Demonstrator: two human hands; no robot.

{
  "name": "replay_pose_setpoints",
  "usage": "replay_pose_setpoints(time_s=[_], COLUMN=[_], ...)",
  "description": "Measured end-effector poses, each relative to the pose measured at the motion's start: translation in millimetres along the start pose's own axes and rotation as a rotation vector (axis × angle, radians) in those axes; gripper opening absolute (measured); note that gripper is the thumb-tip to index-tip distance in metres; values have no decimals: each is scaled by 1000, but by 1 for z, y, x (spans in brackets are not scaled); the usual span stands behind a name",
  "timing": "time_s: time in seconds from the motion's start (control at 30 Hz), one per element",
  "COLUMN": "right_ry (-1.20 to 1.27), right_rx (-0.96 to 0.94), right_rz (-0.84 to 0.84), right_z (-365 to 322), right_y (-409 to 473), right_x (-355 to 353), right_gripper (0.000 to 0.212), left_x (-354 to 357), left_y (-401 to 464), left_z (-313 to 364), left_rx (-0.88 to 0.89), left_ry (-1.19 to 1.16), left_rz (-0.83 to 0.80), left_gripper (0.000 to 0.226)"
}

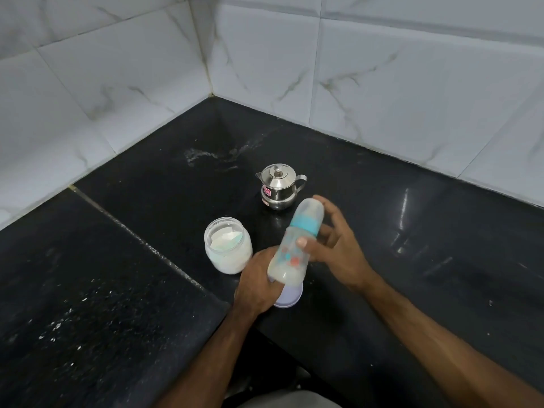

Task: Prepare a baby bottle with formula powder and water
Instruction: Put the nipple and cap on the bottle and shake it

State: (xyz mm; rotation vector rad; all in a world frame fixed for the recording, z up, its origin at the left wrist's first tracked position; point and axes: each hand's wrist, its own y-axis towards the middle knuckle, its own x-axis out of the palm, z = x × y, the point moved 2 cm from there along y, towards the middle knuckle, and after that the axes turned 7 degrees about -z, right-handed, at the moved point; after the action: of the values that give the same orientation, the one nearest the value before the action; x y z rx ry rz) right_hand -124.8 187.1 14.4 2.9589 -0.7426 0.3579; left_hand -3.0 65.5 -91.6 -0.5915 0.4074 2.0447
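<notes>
The baby bottle [294, 248] is tilted with its top to the upper right, a teal ring and a clear cap on top and milky liquid at its bottom. My left hand [259, 284] grips the bottle's base. My right hand [332, 242] holds its middle, thumb across the front and fingers spread behind. An open jar of white formula powder [228, 245] with a scoop inside stands just left of my hands. A small lidded steel water pot [278, 187] stands behind the bottle.
A pale lilac lid [287, 297] lies on the black stone counter [147, 290] under the bottle. White marbled tile walls [382, 83] meet in a corner behind. Powder specks and a wet smear mark the counter.
</notes>
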Motion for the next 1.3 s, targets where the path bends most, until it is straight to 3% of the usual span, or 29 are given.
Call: replay_pose_setpoints(time_s=[0.13, 0.3, 0.4, 0.47, 0.63, 0.8, 1.0, 1.17, 1.3], right_ry=[155, -74, 118, 159, -60, 202, -88, 180, -12], right_rx=[-67, -19, -51, -63, 22, -60, 27, -51, 23], right_rz=[233, -36, 188, 248, -41, 297, -51, 266, 27], right_z=[-12, -2, -11, -11, 9, -8, 8, -3, 9], right_y=[10, -1, 7, 8, -6, 11, -5, 11, 3], right_x=[-21, -5, -20, -26, -3, -26, -5, -31, -14], right_gripper=[72, 79, 76, 74, 80, 74, 81, 76, 77], left_x=[1, 2, 2, 2, 4, 1, 2, 1, 2], left_y=[-4, 2, -3, -4, 2, -3, 1, -2, 2], left_z=[2, -3, 0, 0, -10, -1, -3, -1, -7], left_rx=[48, 60, 64, 56, 30, 63, 44, 66, 46], left_ry=[82, -21, 58, 62, -22, 51, -24, 57, 16], left_rz=[64, -19, 59, 59, -34, 62, -42, 62, -22], left_gripper=[36, 28, 38, 42, 37, 42, 38, 38, 33])
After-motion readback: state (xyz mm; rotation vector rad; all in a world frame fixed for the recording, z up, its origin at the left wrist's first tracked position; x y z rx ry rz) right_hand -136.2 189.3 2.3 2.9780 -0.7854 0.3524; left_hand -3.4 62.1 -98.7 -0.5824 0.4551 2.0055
